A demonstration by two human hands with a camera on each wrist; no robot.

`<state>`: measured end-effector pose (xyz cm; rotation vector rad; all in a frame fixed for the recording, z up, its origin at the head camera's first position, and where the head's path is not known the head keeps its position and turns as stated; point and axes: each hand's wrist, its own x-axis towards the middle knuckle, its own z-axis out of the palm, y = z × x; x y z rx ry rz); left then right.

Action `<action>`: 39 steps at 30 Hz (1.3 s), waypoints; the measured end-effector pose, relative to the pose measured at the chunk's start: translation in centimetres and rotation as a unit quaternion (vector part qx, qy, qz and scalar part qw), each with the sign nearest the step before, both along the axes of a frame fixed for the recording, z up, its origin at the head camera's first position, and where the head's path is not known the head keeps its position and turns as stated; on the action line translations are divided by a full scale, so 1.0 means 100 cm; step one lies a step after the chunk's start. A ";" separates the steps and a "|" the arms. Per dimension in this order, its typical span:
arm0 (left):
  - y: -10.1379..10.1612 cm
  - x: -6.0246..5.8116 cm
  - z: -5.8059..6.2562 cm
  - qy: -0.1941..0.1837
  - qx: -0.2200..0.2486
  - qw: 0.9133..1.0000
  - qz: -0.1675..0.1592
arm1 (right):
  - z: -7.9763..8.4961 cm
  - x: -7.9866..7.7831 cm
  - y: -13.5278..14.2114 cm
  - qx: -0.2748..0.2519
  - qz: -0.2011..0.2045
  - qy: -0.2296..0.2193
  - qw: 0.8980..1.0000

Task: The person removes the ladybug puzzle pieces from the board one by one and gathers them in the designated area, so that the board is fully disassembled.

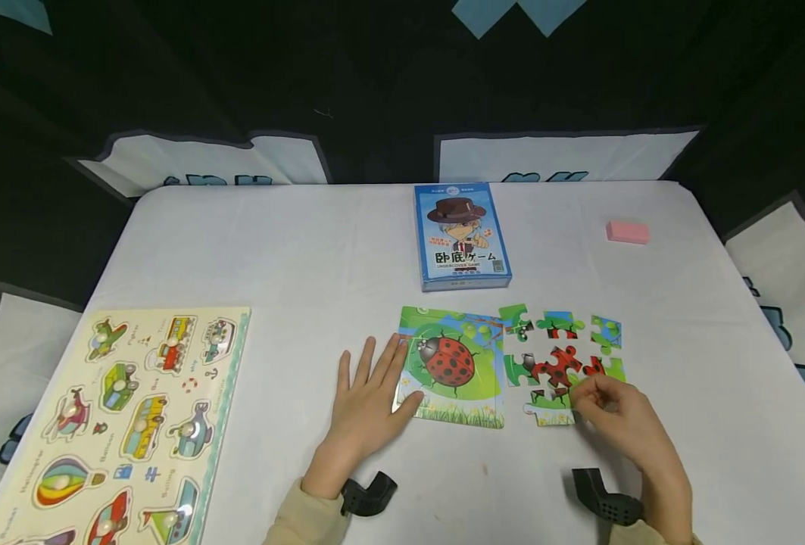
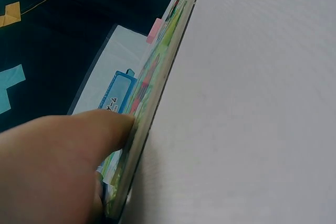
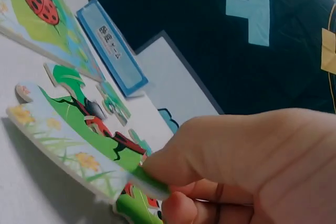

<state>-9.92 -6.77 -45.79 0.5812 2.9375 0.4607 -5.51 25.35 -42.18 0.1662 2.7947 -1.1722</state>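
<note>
A square ladybug picture board (image 1: pixel 446 401) lies on the white table in front of the person. The left hand (image 1: pixel 368 409) rests at its left side, fingers extended and spread, with the thumb touching the lower-left part; the left wrist view shows the thumb on the board (image 2: pixel 152 82) edge. To the right lie several loose jigsaw pieces (image 1: pixel 559 367) with ladybug parts. At their lower edge the right hand (image 1: pixel 620 424) pinches a puzzle piece (image 3: pixel 79 145) with grass and flowers, thumb on top. In the right wrist view this piece is tilted over a shadow.
A blue card game box (image 1: pixel 463 235) lies behind the ladybug board. A pink block (image 1: pixel 627 232) sits at the back right. On the left is a large vehicle puzzle board (image 1: pixel 228 393) with several pieces. Black wrist devices (image 1: pixel 369 495) are on both wrists.
</note>
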 end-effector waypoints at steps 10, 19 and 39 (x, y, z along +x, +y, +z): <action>-0.002 0.001 -0.001 0.009 -0.001 1.000 -0.003 | -0.008 -0.010 -0.044 -0.015 0.000 0.125 0.992; -0.002 0.001 -0.003 0.021 0.004 1.000 -0.009 | -0.022 -0.013 -0.122 -0.020 0.104 0.183 0.977; -0.001 0.001 -0.003 0.026 -0.006 1.000 -0.013 | -0.039 -0.013 -0.148 0.027 0.119 0.206 0.971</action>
